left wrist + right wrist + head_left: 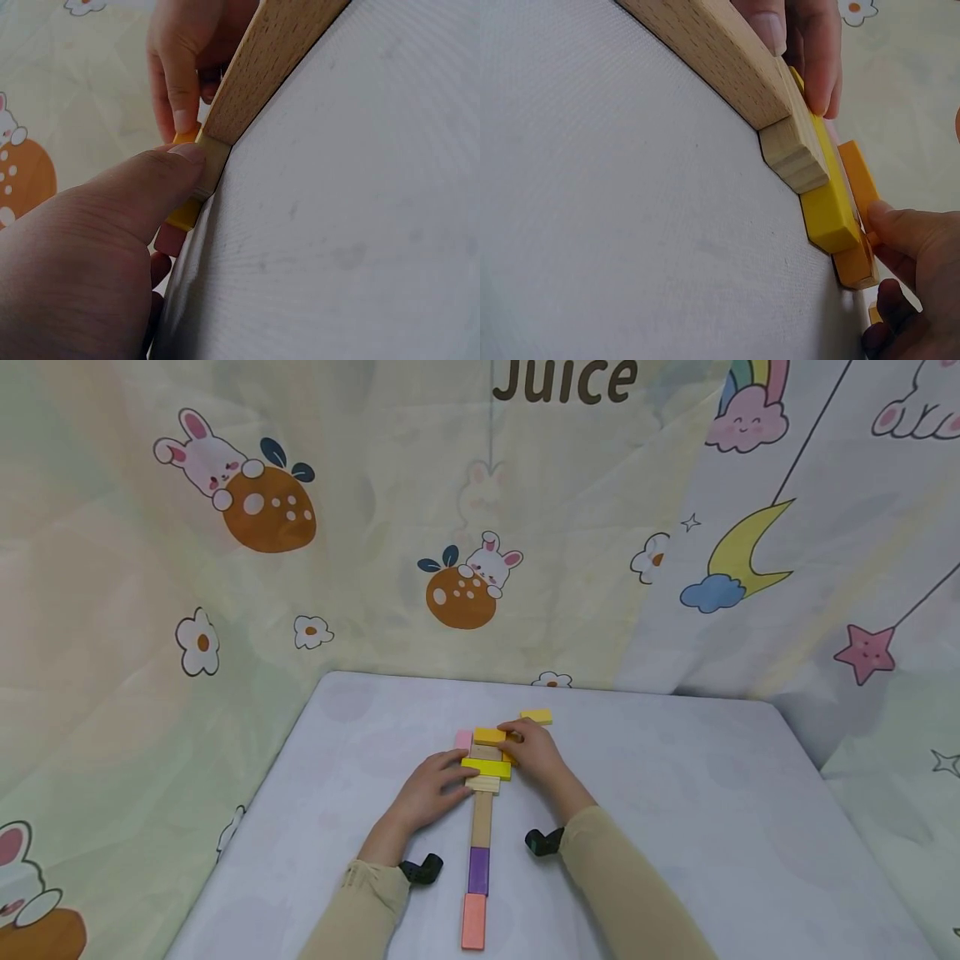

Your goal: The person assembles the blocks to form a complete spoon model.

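Note:
Between its thumb and fingers my right hand (536,752) pinches an orange block (859,176) at the far end of a row of wooden blocks. Opposite it, my left hand (431,789) rests against the row's left side. Its thumb touches a short plain wood block (793,155), and a finger lies at the left end of the bright yellow block (486,768). Beyond that yellow block are another plain wood block (486,752), a pink block (463,740) and a second orange block (855,264), partly hidden by the right hand.
Toward me the row continues with a plain wood block (482,820), a purple block (478,870) and a salmon block (473,921). A loose yellow block (536,717) lies past the right hand. The white table (675,827) ends at a printed cloth backdrop (375,593).

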